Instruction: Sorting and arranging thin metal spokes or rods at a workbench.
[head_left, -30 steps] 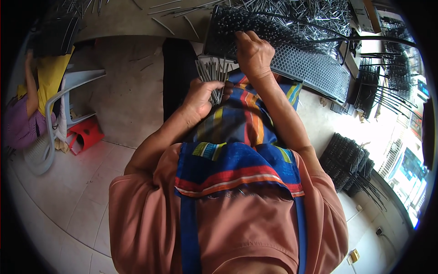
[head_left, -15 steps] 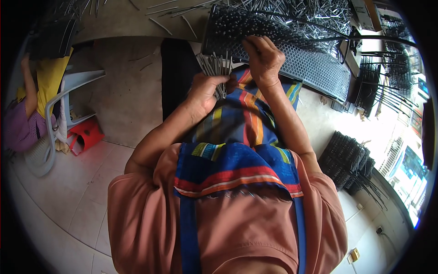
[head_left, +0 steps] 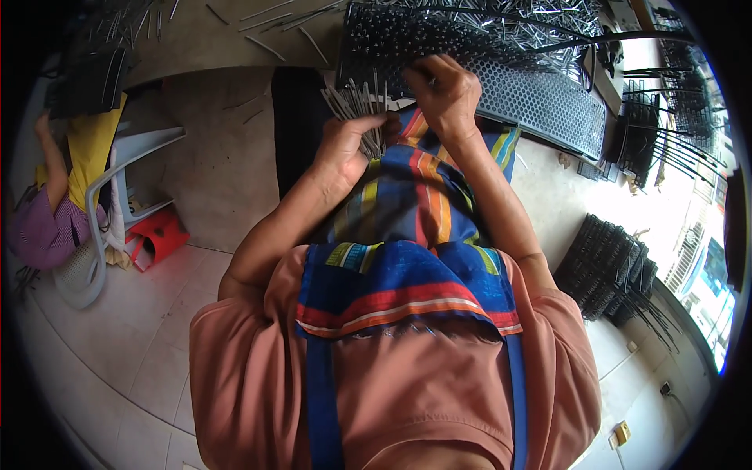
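Observation:
My left hand (head_left: 345,146) is closed round a bundle of thin grey metal rods (head_left: 354,102) that stand up and fan out above the fist, over my lap. To its right is my right hand (head_left: 452,98), raised at the near edge of a perforated metal plate (head_left: 540,100). Its fingers are curled together, and whatever is between them, if anything, cannot be made out. Many holes in the plate's far left part are filled with upright dark pins (head_left: 415,33); the near right part shows bare holes. A striped apron (head_left: 427,188) covers my lap below both hands.
A heap of loose metal rods (head_left: 540,23) lies behind the plate, with stray rods (head_left: 266,48) to its left. Black wire bundles (head_left: 603,266) stand on the floor at right. A co-worker (head_left: 55,227) sits at left by a grey plastic chair (head_left: 98,235) and a red container (head_left: 160,235).
My right hand has shifted slightly left and up, closer to the bundle. My left hand keeps its hold on the rods. The whole view has moved a little.

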`<state>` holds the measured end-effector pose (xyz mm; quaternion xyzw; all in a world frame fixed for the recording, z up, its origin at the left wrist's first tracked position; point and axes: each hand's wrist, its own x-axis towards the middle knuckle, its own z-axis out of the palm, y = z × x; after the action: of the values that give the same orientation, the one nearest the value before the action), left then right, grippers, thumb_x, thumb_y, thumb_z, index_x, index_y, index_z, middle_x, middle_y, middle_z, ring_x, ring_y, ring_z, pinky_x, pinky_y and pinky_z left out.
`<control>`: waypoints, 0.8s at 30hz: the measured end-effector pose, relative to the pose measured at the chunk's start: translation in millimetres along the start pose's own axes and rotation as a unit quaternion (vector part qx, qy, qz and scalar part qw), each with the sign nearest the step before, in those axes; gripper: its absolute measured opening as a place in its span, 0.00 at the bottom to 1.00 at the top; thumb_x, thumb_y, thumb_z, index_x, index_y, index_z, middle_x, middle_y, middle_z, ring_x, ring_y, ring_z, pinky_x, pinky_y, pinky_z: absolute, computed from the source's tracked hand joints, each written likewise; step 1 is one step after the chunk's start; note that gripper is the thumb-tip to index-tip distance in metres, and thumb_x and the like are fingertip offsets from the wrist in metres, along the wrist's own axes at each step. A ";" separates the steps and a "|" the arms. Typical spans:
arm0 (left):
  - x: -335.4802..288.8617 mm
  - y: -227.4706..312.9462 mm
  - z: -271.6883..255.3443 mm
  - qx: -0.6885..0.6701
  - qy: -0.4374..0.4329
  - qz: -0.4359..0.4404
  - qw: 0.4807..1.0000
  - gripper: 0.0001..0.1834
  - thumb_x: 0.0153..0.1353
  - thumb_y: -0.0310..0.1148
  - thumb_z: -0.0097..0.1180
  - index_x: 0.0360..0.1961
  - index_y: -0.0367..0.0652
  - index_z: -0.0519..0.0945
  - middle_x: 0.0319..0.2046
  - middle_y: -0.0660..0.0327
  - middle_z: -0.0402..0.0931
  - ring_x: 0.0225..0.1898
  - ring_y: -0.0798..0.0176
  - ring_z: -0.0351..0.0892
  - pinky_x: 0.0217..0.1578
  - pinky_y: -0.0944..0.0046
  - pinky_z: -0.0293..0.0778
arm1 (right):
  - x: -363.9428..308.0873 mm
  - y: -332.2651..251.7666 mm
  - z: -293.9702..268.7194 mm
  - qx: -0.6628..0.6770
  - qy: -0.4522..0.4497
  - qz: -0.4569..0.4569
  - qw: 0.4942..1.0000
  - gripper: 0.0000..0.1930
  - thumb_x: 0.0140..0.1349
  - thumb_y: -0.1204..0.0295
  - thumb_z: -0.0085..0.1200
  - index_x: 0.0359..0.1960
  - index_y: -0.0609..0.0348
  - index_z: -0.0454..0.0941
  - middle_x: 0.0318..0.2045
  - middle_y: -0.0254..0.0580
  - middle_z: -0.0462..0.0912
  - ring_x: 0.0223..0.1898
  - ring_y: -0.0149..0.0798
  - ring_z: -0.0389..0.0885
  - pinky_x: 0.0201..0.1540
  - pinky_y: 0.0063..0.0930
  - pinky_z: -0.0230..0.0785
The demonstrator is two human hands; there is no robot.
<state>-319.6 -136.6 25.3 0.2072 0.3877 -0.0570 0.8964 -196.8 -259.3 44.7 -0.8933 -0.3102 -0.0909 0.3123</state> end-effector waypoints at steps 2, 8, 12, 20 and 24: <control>-1.8 -1.1 4.1 0.015 -0.024 0.015 0.999 0.11 0.54 0.16 0.55 0.40 0.29 0.79 0.32 0.49 0.82 0.31 0.53 0.84 0.32 0.55 0.84 | -6.1 -0.7 -6.6 0.188 -0.160 0.176 0.953 0.08 0.52 0.69 0.64 0.30 0.60 0.84 0.23 0.38 0.83 0.24 0.33 0.81 0.28 0.30 0.71; -6.0 -5.7 13.6 0.093 -0.049 0.017 0.994 0.12 0.56 0.16 0.55 0.43 0.32 0.79 0.34 0.49 0.82 0.33 0.53 0.85 0.35 0.56 0.84 | -9.3 -0.1 -6.6 0.377 -0.224 0.334 0.834 0.07 0.52 0.73 0.64 0.29 0.65 0.82 0.17 0.30 0.76 0.18 0.22 0.70 0.21 0.19 0.59; -7.1 -13.7 9.7 0.128 -0.065 0.036 0.989 0.12 0.58 0.17 0.55 0.44 0.33 0.79 0.34 0.49 0.83 0.34 0.53 0.85 0.35 0.56 0.84 | -3.7 4.1 -14.8 0.418 -0.255 0.360 0.794 0.04 0.54 0.76 0.62 0.28 0.64 0.81 0.16 0.29 0.74 0.18 0.20 0.67 0.20 0.17 0.55; 7.4 -10.5 -2.6 0.098 0.001 -0.024 0.995 0.11 0.61 0.22 0.52 0.45 0.36 0.79 0.34 0.53 0.82 0.35 0.57 0.85 0.34 0.58 0.82 | 2.2 3.9 -16.1 0.400 0.081 0.182 0.895 0.03 0.54 0.81 0.62 0.30 0.61 0.82 0.20 0.27 0.77 0.20 0.20 0.69 0.23 0.14 0.59; 3.7 -11.8 7.6 0.136 0.002 0.020 0.990 0.10 0.61 0.21 0.52 0.44 0.35 0.79 0.33 0.53 0.82 0.33 0.58 0.85 0.33 0.60 0.81 | 8.2 13.0 -1.4 0.348 0.117 0.087 0.926 0.05 0.52 0.83 0.63 0.30 0.63 0.82 0.25 0.30 0.80 0.26 0.21 0.74 0.29 0.14 0.65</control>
<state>-315.1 -150.2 23.4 0.3352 0.3735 -0.0906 0.8602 -182.4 -264.0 42.2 -0.7352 -0.2044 -0.0538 0.6441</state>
